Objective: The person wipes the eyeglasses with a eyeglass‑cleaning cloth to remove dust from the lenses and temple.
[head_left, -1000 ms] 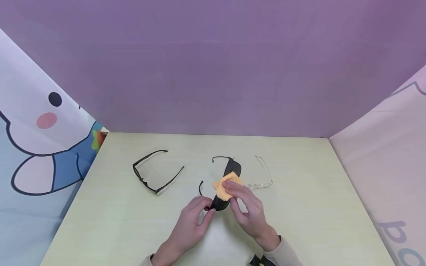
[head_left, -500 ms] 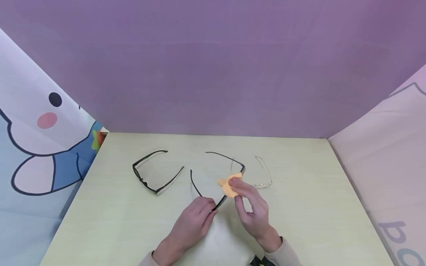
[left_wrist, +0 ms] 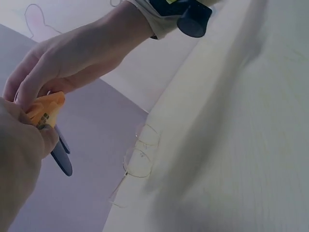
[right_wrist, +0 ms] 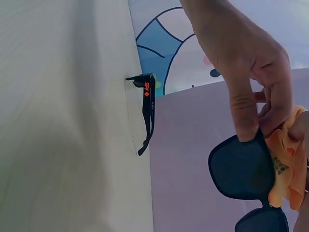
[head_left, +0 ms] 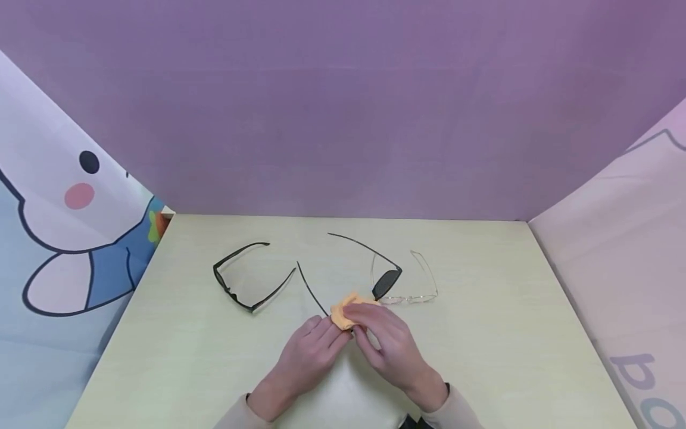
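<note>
My left hand (head_left: 311, 360) pinches the near end of a pair of black sunglasses (head_left: 387, 283), held above the table with both temples spread away from me. In the right wrist view the left thumb presses on the edge of a dark lens (right_wrist: 244, 166). An orange cloth (head_left: 343, 313) is pinched in my right hand (head_left: 391, 348), pressed against the near lens beside the left fingers. Printed marks show on the cloth in the left wrist view. The cloth and fingers hide the near lens in the head view.
Black-framed glasses (head_left: 233, 292) with open temples lie on the table at left; a red "SPY" mark shows on one temple. Thin wire-framed glasses (head_left: 429, 298) lie at right, behind the sunglasses. Purple and printed cloth walls border the table (head_left: 509, 333).
The sunglasses have turned, bringing the far lens into view. My right hand has moved the cloth along the frame, down and left towards my left hand.
</note>
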Demonstrator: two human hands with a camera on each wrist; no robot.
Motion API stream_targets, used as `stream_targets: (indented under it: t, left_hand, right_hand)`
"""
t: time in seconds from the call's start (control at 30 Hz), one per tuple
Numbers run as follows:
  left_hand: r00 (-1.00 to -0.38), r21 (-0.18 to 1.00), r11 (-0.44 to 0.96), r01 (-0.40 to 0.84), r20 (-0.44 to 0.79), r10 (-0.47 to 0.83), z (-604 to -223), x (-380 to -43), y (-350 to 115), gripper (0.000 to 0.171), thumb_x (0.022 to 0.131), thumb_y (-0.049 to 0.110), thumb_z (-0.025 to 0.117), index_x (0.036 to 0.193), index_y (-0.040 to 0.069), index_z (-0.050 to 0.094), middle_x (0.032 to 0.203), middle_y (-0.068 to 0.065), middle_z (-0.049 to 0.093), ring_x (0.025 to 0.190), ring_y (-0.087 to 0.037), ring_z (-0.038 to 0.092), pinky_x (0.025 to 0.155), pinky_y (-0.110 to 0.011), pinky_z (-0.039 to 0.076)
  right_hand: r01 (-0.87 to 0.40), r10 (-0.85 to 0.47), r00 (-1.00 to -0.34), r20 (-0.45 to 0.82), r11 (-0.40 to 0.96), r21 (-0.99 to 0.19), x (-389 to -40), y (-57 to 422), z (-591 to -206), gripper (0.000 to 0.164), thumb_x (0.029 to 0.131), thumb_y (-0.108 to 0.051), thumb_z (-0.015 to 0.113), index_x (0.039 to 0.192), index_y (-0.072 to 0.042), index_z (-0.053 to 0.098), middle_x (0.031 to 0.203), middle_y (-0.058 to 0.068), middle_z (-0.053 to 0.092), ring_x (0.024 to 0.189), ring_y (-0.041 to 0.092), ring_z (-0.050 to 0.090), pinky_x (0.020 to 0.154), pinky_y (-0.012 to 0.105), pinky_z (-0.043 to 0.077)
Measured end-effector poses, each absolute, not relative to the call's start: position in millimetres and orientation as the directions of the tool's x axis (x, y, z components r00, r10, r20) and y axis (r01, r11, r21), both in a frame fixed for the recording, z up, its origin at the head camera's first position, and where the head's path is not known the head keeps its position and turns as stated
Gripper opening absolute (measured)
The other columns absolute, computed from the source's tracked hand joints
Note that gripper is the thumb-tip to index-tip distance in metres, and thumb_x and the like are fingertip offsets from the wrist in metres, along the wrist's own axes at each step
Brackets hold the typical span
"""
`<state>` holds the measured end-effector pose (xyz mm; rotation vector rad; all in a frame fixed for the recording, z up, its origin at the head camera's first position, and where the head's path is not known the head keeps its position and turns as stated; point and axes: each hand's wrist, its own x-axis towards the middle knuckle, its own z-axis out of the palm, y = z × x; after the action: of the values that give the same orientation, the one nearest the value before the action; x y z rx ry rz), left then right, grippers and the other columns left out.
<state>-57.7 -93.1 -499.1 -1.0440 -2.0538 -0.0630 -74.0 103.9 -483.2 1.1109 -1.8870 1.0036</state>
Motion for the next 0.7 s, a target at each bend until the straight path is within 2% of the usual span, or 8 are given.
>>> stream_targets:
  t: [0.23,0.4,0.53,0.7]
  left_hand:
    - [-0.268,-0.410,0.617,0.672,0.642,0.718,-496.9,-59.0,-98.2,0.035,0.109,0.008,0.036,0.101,0.011,0.070,0.104,0.000,0.072,0.096,-0.014,0.066,0.076,-0.023,0.049]
    - [-0.242,-0.457,0.592,0.664,0.618,0.748,-497.4,-60.5,-99.5,0.037,0.109,0.007,0.034,0.101,0.012,0.070,0.110,0.000,0.075,0.101,-0.014,0.068,0.079,-0.024,0.051]
    - [-0.228,-0.475,0.596,0.647,0.625,0.746,-498.0,-61.6,-98.0,0.036,0.108,0.007,0.034,0.102,0.013,0.069,0.109,0.000,0.075,0.101,-0.014,0.069,0.078,-0.024,0.050]
    - [-0.215,-0.491,0.605,0.628,0.637,0.740,-496.3,-64.5,-94.9,0.036,0.107,0.007,0.034,0.106,0.012,0.070,0.112,0.000,0.075,0.103,-0.013,0.069,0.078,-0.024,0.049]
  right_hand:
    - [-0.851,-0.437,-0.477,0.763,0.447,-0.276,-71.3,107.4,-479.8,0.026,0.106,-0.014,0.053,0.122,0.000,0.069,0.110,0.009,0.076,0.095,0.020,0.073,0.086,0.032,0.061]
    - [-0.784,-0.470,-0.573,0.671,0.555,-0.280,-70.5,107.4,-477.7,0.026,0.095,-0.007,0.065,0.121,-0.005,0.068,0.099,0.002,0.075,0.077,0.012,0.066,0.070,0.027,0.058]
    - [-0.721,-0.458,-0.668,0.587,0.594,-0.356,-68.1,103.1,-473.9,0.031,0.088,-0.002,0.072,0.118,-0.008,0.068,0.094,0.000,0.074,0.074,0.010,0.063,0.068,0.027,0.056]
    - [-0.661,-0.424,-0.741,0.521,0.597,-0.454,-65.6,99.1,-466.2,0.028,0.092,-0.002,0.071,0.119,-0.010,0.067,0.097,0.001,0.075,0.077,0.009,0.065,0.068,0.026,0.057]
